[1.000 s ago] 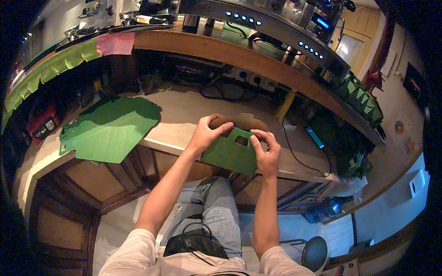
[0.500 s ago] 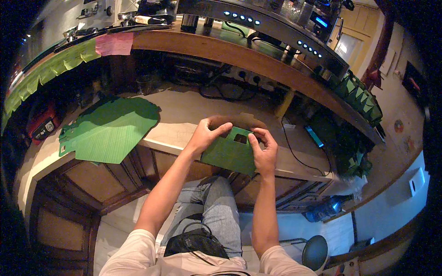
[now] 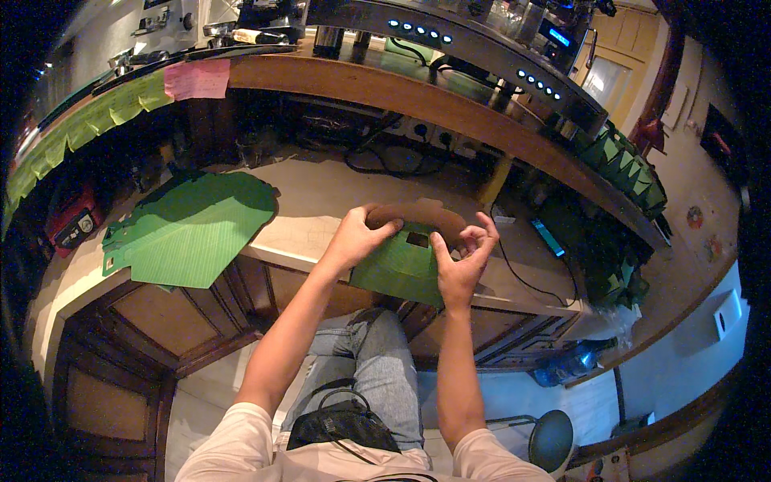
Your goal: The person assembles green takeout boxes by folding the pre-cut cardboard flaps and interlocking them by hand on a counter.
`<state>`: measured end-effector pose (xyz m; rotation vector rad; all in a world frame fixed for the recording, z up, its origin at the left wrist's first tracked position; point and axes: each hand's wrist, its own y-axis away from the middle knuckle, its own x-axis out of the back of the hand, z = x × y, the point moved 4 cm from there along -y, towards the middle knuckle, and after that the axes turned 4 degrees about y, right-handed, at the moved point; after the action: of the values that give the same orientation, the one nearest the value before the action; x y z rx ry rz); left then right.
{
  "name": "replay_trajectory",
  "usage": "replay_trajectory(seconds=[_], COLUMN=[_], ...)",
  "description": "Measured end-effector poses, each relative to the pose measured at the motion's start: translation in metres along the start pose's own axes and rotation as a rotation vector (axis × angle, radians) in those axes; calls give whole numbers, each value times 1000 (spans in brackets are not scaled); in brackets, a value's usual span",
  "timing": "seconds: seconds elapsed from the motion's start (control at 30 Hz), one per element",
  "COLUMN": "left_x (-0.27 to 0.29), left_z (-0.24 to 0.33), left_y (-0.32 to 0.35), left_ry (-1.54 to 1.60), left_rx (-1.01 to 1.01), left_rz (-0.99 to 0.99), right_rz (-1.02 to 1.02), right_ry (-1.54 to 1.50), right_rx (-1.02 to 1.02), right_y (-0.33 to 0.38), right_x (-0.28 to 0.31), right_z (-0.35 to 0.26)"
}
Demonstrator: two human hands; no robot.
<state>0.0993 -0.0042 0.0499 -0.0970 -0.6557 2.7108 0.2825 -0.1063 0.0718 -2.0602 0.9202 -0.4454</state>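
A green cardboard carrier box (image 3: 397, 273), partly folded, stands at the counter's front edge. It has a rectangular handle cut-out, and a brown inner flap rises behind it. My left hand (image 3: 360, 239) grips its upper left corner, thumb on the green face and fingers behind. At the upper right, my right hand (image 3: 464, 261) has its thumb against the box's edge, while its fingers are spread and lifted off the flap. To the left lies a stack of flat green cardboard blanks (image 3: 205, 229), overhanging the counter edge.
A wooden shelf (image 3: 482, 108) with an espresso machine (image 3: 458, 36) runs above the counter. Folded green boxes (image 3: 626, 169) crowd the right end. A lit phone (image 3: 548, 238) with a cable lies nearby. A red device (image 3: 76, 221) sits far left.
My right hand's fingers have opened and lifted away from the brown flap. The flap leans back a little more. My left hand keeps its grip.
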Motion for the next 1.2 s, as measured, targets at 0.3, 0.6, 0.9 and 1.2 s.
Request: replay_trajectory(seconds=[0.3,0.6,0.9,1.2], left_x=[-9,-5,-7,-1], left_z=[22,14,8,5], left_y=[13,16,6,6], left_ry=[289,303,264,235], left_rx=[84,124,83,100], left_rz=[-86,-195,-107,-110], right_rz=[-385,-446,-422,-407], right_ry=[-448,-448,-486,-507], right_rx=[-530,-442,-469,-375], right_y=[-7,-2,-4,-2], right_x=[-5,-3,-11,-11], right_z=[27,33,42,47])
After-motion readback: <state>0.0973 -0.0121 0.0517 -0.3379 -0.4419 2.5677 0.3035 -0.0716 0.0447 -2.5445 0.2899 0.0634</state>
